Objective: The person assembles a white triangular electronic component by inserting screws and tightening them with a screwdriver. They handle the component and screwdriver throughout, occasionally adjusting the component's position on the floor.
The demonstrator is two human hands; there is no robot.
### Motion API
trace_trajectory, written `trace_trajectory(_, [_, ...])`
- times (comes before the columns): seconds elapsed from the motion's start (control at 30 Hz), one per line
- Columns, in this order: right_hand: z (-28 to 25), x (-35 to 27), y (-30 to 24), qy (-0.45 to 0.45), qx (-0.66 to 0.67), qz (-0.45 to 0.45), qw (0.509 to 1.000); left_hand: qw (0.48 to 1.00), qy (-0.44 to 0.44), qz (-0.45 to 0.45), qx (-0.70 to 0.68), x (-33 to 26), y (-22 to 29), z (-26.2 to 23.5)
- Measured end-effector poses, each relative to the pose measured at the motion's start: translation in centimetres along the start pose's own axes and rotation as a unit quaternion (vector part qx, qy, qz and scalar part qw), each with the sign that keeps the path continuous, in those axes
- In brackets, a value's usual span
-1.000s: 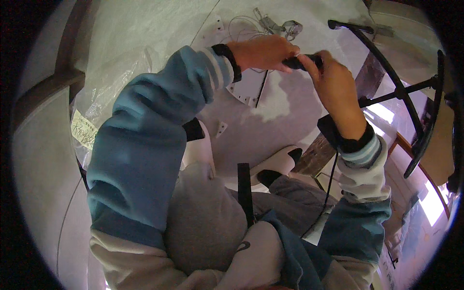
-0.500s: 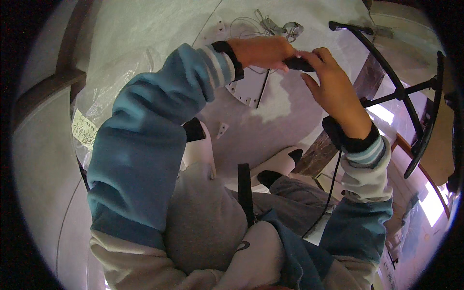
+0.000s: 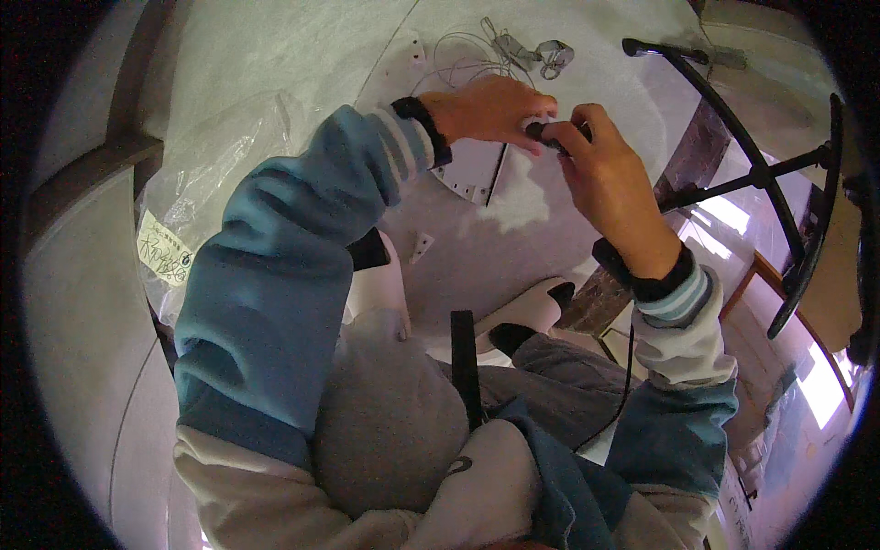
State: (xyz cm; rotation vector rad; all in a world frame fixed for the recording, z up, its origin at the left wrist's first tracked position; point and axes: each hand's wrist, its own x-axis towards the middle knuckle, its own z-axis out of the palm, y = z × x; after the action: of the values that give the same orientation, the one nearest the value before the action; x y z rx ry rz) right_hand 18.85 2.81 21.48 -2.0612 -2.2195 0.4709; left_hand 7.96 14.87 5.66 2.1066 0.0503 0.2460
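Observation:
Both of my hands meet at the upper middle, around a small dark object (image 3: pixel 547 136) with a pale patch at its left end. Fingers hide much of it, so its kind stays unclear. My left hand (image 3: pixel 490 108) reaches in from the left, its fingers closed round the pale end. From the right, my right hand (image 3: pixel 612 179) pinches the dark end between thumb and fingers. Below the hands, a white panel with small holes (image 3: pixel 467 174) lies on the pale floor, partly covered by my left hand and cuff.
A coiled grey cable with an adapter (image 3: pixel 518 53) lies beyond my hands. Clear plastic wrapping with a yellow label (image 3: pixel 163 249) spreads at the left. A black metal frame (image 3: pixel 756 170) stands at the right. A small white bracket (image 3: pixel 422 246) rests by my feet.
Both hands have shifted, the right one leftward and slightly down. The dark object has moved left with them; its pale end now shows, and less of its dark body is visible.

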Motion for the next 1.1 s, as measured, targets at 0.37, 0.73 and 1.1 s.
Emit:
trace_trajectory(0.37, [0.8,-3.4,0.5,-0.12,-0.062,0.121,0.983,0.945,0.083,-0.124,0.291,-9.2,1.0,5.4])
trace_trajectory(0.73, [3.7,-8.2,3.4,-0.121,0.218,0.399,0.882,0.917,0.039,-0.123,0.377,-10.8,0.9,7.5])
trace_trajectory(1.1, [-8.7,-12.3,2.6,-0.088,0.099,0.405,0.905,0.924,0.095,-0.132,0.348,-10.9,2.6,6.8])
